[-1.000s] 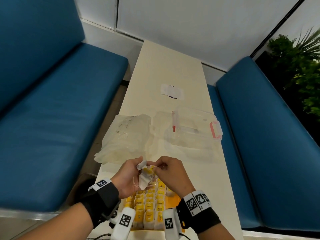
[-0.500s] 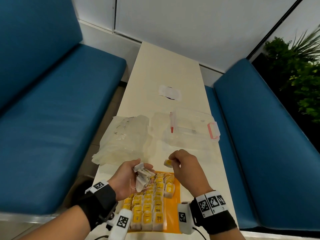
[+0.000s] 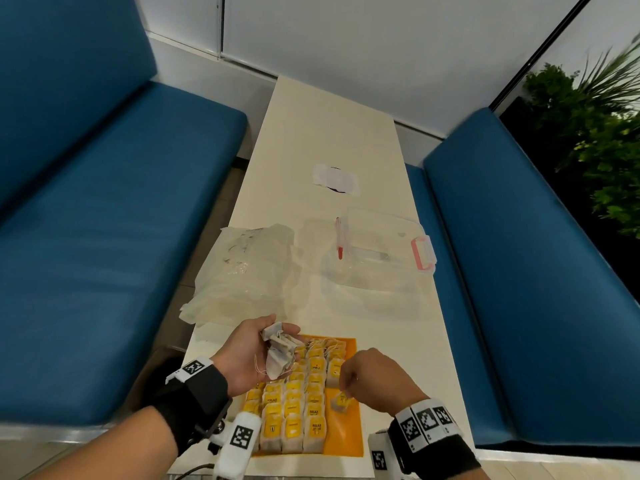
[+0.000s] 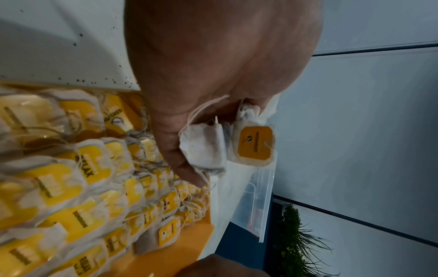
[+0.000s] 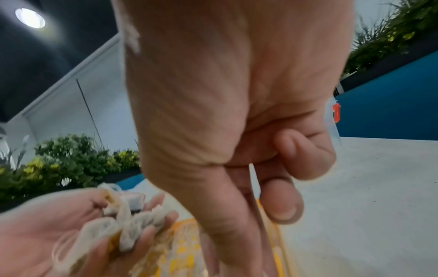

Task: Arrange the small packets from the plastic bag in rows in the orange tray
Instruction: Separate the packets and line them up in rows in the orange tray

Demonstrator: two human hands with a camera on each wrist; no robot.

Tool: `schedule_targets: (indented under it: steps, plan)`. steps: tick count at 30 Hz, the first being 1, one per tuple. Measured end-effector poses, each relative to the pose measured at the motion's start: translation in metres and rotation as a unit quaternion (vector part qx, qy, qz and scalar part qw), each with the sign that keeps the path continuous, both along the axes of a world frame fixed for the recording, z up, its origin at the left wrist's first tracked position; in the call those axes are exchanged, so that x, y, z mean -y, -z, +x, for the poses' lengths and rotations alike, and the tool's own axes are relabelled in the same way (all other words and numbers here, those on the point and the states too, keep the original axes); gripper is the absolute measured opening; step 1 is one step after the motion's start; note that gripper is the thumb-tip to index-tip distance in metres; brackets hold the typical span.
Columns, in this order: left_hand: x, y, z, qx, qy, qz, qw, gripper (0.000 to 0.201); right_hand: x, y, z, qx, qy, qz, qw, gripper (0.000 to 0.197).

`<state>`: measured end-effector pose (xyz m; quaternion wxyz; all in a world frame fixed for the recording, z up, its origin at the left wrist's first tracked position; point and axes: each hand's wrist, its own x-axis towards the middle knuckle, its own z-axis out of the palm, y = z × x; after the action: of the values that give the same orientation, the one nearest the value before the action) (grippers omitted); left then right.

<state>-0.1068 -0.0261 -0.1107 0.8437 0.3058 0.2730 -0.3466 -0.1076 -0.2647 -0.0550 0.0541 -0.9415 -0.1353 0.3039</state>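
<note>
Just changed: a second ago both hands met over the far end of the orange plastic tray [image 3: 349, 441], the right one drawing a packet out of the left's clutch; half a second ago it had that packet lifted clear at the far right; now it has come down to the near right part of the tray.
Right hand [image 3: 372, 379]: fingers curled, pinching one small paper packet with a yellow tag [image 3: 341, 400] just over bare orange, beside the third column.
Left hand [image 3: 251, 355]: palm up over the tray's far left corner, fingers cupped round a bunch of small paper packets with loose strings [image 3: 278, 353]; I cannot count them, several at least.
Meaning for the task: I judge this packet is about to be laid in the part-filled fourth column on the right; more will follow from the left hand.
Packets in tray: three full columns on the left and a few in the fourth; the total is too crowded to count.
Clear crumpled plastic bag [image 3: 242, 271]: one, far left on the long cream table [image 3: 332, 133], looking flat.
Clear plastic box with pink latches [image 3: 384, 252]: one, far right, well apart from the tray.
Blue benches: two, one on each side.
</note>
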Motion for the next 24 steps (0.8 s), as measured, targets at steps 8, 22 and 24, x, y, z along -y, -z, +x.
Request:
schedule_targets:
  steps: [8,22,24]
  plan:
    - [0.000,-0.002,0.001,-0.004,-0.002,-0.009,1.000,0.048,-0.006,0.035,0.004,0.062,-0.029,-0.088,0.994,0.026]
    - [0.000,-0.004,0.001,-0.010,-0.006,-0.001,1.000,0.048,-0.011,0.052,0.010,0.132,0.002,-0.113,0.985,0.025]
    - [0.001,-0.004,0.001,-0.007,-0.002,0.006,1.000,0.048,-0.013,0.048,0.010,0.134,0.004,-0.101,0.986,0.023]
